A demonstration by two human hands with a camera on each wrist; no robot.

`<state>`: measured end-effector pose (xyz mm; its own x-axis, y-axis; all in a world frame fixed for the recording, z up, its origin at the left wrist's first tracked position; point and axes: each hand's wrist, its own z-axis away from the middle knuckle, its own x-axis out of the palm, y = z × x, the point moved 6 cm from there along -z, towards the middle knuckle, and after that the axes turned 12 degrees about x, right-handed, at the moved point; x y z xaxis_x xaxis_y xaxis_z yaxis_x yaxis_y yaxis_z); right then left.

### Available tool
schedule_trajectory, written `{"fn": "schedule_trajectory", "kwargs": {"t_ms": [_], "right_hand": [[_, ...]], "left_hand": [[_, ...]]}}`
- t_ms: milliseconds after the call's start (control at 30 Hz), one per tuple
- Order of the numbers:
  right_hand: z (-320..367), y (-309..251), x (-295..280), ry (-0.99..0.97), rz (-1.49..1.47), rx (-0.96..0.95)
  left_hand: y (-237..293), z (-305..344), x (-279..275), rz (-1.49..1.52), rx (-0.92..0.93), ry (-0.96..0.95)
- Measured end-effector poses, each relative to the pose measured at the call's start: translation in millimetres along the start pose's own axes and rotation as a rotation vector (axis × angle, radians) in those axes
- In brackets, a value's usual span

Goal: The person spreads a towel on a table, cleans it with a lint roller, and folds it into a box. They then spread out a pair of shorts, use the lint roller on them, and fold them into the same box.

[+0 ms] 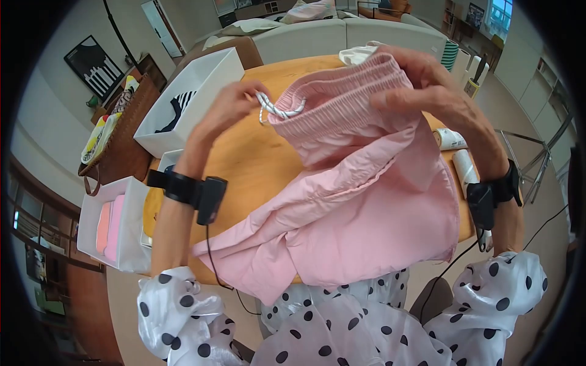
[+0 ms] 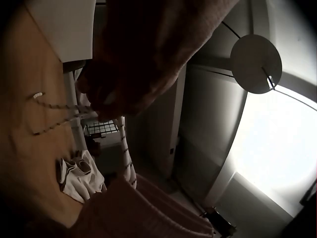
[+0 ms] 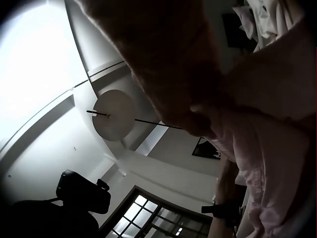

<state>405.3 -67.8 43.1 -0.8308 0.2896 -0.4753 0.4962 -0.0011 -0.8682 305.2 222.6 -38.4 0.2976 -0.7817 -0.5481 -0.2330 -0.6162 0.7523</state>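
Note:
Pink trousers [image 1: 366, 201] with a gathered elastic waistband hang over the wooden table, their lower part reaching the near edge. The right hand [image 1: 427, 85] grips the waistband at its right end, thumb on the near side. At the waistband's left end, the left hand [image 1: 229, 107] pinches a white drawstring with dark flecks [image 1: 284, 112]. In the left wrist view the drawstring's loose ends [image 2: 59, 106] stick out past the left hand [image 2: 133, 74]. The right wrist view shows the right hand [image 3: 183, 99] dark against the pink cloth [image 3: 267, 163].
On the left stand a white box [image 1: 210, 79] with striped cloth, a white bin [image 1: 131, 213] with pink and orange folded items, and a woven bag [image 1: 116, 149]. A white cloth [image 1: 356, 56] lies at the table's back; rolls [image 1: 452, 139] are at its right edge.

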Motion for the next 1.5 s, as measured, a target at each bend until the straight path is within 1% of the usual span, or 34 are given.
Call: {"fn": "schedule_trajectory", "kwargs": {"t_ms": [67,100,133,200,233,300,333,433,467,533,567,600,633,667,700,733,767,833,867,933,967,1000,1100,1133,1233,1267,1367,1400,1500], "right_hand": [[7,10,0,-0.024,0.09,0.068],[8,13,1,-0.033,0.133,0.099],[7,15,4,-0.031,0.131,0.094],[6,25,11,0.014,0.22,0.111],[6,29,14,0.032,0.265,0.118],[7,30,18,0.046,0.273,0.101],[8,29,18,0.066,0.279,0.085],[15,32,15,0.111,0.267,0.076],[17,35,14,0.129,0.241,0.08],[22,42,16,0.141,0.208,0.092],[24,45,17,0.143,0.19,0.068],[25,46,18,0.146,0.172,0.041],[26,46,18,0.15,0.155,0.013],[26,46,17,0.151,0.151,0.011],[27,48,16,0.142,0.137,0.058],[28,50,16,0.132,0.122,0.106],[29,53,16,0.121,0.109,0.153],[32,54,17,0.122,0.104,0.126],[34,53,17,0.13,0.102,0.098],[37,52,14,0.147,0.099,0.073],[37,53,12,0.148,0.084,0.081],[38,55,11,0.147,0.066,0.09],[40,62,12,0.14,0.004,0.117],[39,63,12,0.139,-0.034,0.13],[39,69,12,0.141,-0.092,0.153],[39,72,12,0.141,-0.113,0.165],[40,76,14,0.128,-0.133,0.187],[39,76,16,0.115,-0.125,0.189],[37,73,23,0.092,-0.123,0.184]], "left_hand": [[10,9,-36,-0.063,-0.17,0.101],[22,12,-36,-0.068,-0.17,0.105],[46,15,-29,-0.021,-0.011,0.147],[87,23,-5,0.087,0.307,0.224],[92,22,8,0.088,0.305,0.225],[113,20,43,0.11,0.504,-0.012],[115,21,50,0.108,0.508,-0.008],[113,18,82,0.415,0.389,-0.242],[114,15,83,0.419,0.392,-0.25],[110,10,76,0.113,0.302,-0.146],[110,9,70,-0.042,0.254,-0.089],[115,9,69,-0.043,0.248,-0.087],[125,8,62,-0.131,0.277,-0.031],[135,7,57,-0.22,0.308,0.021],[146,6,52,-0.308,0.339,0.072],[156,4,50,-0.309,0.338,0.067],[162,2,48,-0.2,0.255,0.053],[167,1,47,0.016,0.092,0.032],[167,1,47,0.011,0.096,0.033],[170,3,51,0.122,0.225,0.064],[170,3,54,0.182,0.286,0.077],[166,1,57,0.185,0.285,0.07],[163,1,61,0.457,0.441,0.153],[155,3,62,0.453,0.44,0.155],[127,3,79,0.262,0.351,0.014],[122,3,81,0.266,0.352,0.009],[100,12,100,0.061,0.048,-0.224],[96,11,103,0.061,0.044,-0.219],[97,-3,132,-0.396,0.314,-0.354]]}}
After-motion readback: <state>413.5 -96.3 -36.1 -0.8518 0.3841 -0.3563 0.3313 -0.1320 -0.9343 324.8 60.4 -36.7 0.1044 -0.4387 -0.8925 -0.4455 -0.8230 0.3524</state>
